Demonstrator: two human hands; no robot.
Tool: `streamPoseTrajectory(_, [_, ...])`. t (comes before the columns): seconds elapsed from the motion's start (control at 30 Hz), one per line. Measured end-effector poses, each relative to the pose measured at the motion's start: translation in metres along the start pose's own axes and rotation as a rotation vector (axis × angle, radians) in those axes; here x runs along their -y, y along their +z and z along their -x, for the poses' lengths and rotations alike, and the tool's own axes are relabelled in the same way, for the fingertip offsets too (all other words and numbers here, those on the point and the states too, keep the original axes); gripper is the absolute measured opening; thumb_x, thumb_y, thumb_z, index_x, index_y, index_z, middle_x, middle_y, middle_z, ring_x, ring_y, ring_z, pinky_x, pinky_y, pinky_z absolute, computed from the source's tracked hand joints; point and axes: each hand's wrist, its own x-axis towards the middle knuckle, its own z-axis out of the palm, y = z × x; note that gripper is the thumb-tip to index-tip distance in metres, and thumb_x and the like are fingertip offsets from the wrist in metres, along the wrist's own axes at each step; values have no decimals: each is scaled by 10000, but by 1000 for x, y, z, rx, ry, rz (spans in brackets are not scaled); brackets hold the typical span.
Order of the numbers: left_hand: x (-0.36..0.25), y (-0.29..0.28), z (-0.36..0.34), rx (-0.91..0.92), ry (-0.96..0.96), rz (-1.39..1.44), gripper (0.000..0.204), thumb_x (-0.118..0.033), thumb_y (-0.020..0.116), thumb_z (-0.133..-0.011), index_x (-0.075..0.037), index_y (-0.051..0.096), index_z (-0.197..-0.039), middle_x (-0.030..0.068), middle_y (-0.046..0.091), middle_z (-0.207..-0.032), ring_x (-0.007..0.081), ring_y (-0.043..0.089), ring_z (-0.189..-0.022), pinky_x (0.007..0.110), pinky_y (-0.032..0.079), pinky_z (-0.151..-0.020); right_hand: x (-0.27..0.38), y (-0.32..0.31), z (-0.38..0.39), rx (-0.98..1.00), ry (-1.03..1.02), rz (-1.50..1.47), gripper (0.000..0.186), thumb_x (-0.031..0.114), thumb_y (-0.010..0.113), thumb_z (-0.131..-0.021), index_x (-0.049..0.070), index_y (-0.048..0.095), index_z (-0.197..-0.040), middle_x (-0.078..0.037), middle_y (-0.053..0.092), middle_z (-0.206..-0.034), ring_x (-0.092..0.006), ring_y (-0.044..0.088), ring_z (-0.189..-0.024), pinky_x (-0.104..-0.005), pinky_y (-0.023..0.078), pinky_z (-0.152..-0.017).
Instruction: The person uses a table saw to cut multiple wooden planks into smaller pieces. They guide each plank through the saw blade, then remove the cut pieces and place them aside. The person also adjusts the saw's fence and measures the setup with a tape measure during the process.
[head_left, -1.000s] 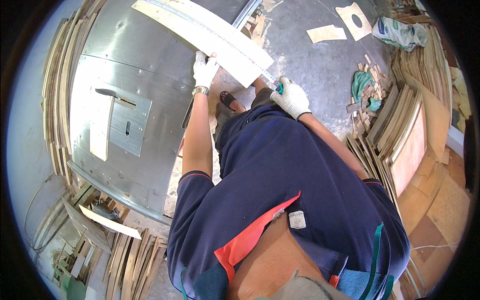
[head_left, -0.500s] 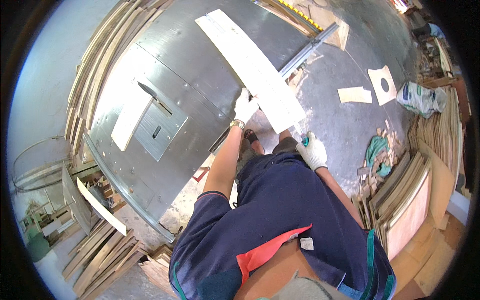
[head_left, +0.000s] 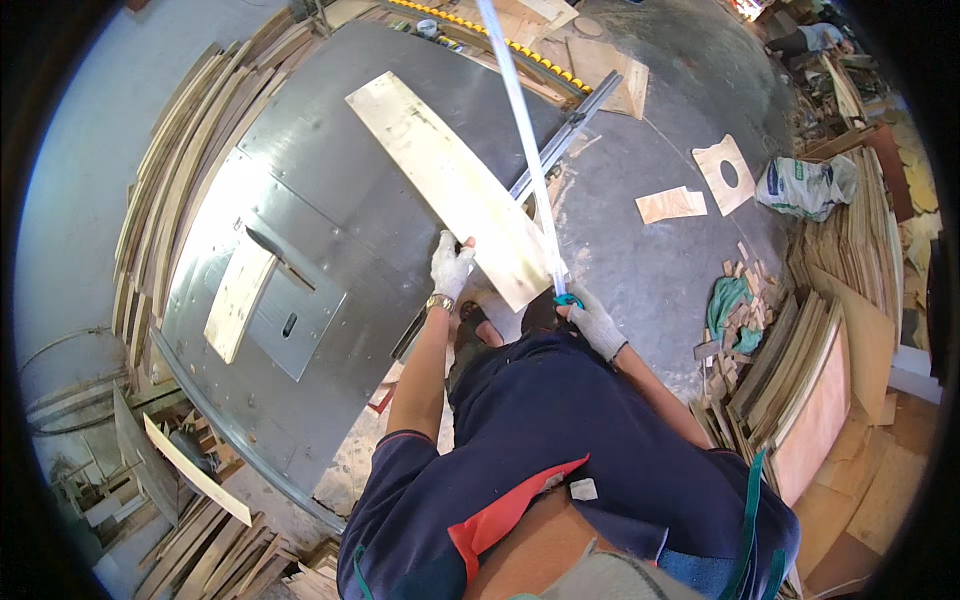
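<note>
A long pale wooden board (head_left: 455,195) lies slantwise over the grey metal saw table (head_left: 335,130), its near end reaching past the table's edge toward me. My left hand (head_left: 452,266), in a white knit glove, grips the board's left edge, thumb on top. In my gloved right hand (head_left: 596,322), beside the board's near end, is a tape measure (head_left: 569,300) with a teal case. Its pale tape blade (head_left: 527,125) is pulled far out, running upward past the board's right side and out of the picture.
On the left of the table stands a circular saw blade (head_left: 262,240), a short board (head_left: 240,305) beside it. A metal rail (head_left: 570,135) juts off the right edge. Offcuts (head_left: 670,205) and a plastic sack (head_left: 808,188) lie on the floor. Plywood sheets (head_left: 790,390) are stacked at right.
The tape blade, earlier lying along the board, is now lifted off and swung to its right. The board sits lower and further left in the picture, both hands staying at its near end.
</note>
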Motion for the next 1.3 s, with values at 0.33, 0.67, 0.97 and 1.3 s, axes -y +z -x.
streamPoseTrajectory(0.33, [0, 1, 2, 10, -110, -28, 338, -286, 681, -966, -3, 578, -1119, 146, 713, -951, 296, 682, -854, 414, 526, -794, 84, -47, -116, 55, -74, -369, 181, 192, 593, -991, 41, 620, -1086, -37, 629, -754, -102, 555, -555, -238, 416, -468])
streamPoseTrajectory(0.67, [-4, 10, 5, -120, -162, 243, 298, -255, 731, -947, -4, 630, -1073, 101, 731, -894, 176, 673, -766, 338, 529, -713, 237, -105, -362, -239, -415, 966, 634, 445, 679, -786, -10, 606, -1222, -224, 727, -899, -380, 732, -867, -465, 584, -791])
streamPoseTrajectory(0.97, [-1, 10, 3, -114, -169, 197, 364, -346, 682, -991, 10, 615, -1034, 96, 679, -833, 183, 612, -724, 360, 499, -687, 227, -86, -364, -385, -742, 924, 628, 460, 701, -828, 9, 567, -1243, -275, 686, -1083, -433, 682, -1005, -518, 553, -885])
streamPoseTrajectory(1.3, [46, 28, -3, -216, -327, 887, 569, -402, 611, -994, -50, 490, -1425, 174, 586, -1419, 345, 629, -1197, 471, 564, -897, 38, 27, -119, -43, -101, 473, 606, 532, 607, -945, -47, 725, -1082, -272, 726, -988, -384, 714, -948, -463, 526, -837])
